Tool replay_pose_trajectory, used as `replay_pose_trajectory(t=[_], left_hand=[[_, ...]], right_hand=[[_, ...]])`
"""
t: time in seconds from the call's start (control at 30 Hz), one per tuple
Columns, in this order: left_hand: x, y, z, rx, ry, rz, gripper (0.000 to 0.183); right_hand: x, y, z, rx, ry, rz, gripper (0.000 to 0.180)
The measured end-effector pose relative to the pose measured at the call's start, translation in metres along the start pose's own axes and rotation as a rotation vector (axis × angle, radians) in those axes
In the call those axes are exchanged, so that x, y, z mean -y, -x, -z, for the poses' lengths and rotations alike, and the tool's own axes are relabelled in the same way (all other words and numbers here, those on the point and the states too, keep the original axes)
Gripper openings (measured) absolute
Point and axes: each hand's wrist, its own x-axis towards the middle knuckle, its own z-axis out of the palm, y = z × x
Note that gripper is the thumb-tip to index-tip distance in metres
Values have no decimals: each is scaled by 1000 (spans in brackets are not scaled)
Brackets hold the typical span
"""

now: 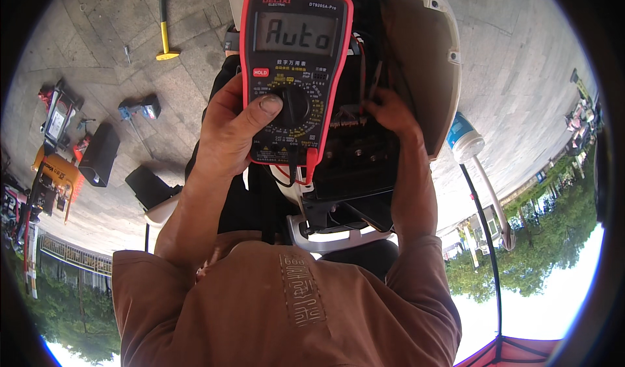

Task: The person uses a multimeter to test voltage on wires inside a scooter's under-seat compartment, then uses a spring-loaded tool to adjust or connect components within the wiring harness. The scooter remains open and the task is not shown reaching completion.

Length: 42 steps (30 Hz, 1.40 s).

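Observation:
My left hand [227, 128] holds up a red-and-black Delixi digital multimeter [296, 40], its thumb beside the rotary dial. The meter's display reads "Auto". Black and red test leads [311, 164] are plugged into its lower edge. My right hand [393, 111] reaches into the open body of a vehicle that looks like a scooter, among wires [362, 69] and close to a connector row [347, 121]. Its fingertips are at a thin, pale-edged item [376, 79], perhaps a tool or probe; whether they grip it cannot be told. A cream body panel [439, 89] curves around the right side of the opening.
On the paving at left lie a yellow-headed hammer [164, 30], a cordless drill [141, 108], a dark open box [100, 154] and an orange machine [58, 174]. A blue-and-white bucket [466, 137] and a black pole [483, 230] stand at right.

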Motion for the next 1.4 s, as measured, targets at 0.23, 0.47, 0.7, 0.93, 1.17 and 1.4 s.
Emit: replay_pose_trajectory(t=[0.23,0.47,0.7,0.93,1.17,1.4], left_hand=[[-1,0,-1,-23,9,28,45],[-1,-1,-1,-12,24,37,43],[-1,-2,-1,-10,-2,28,43],[-1,-2,-1,4,0,22,42],[-1,-1,-1,3,-11,13,42],[-1,-2,-2,-1,-6,10,43]], right_hand=[[5,-2,2,-27,155,30,24],[-3,-5,1,-31,183,1,29],[-3,-5,2,19,122,-42,30],[3,-2,4,51,124,-105,30],[1,-2,2,14,107,-67,31],[-2,0,-1,-37,143,-16,30]])
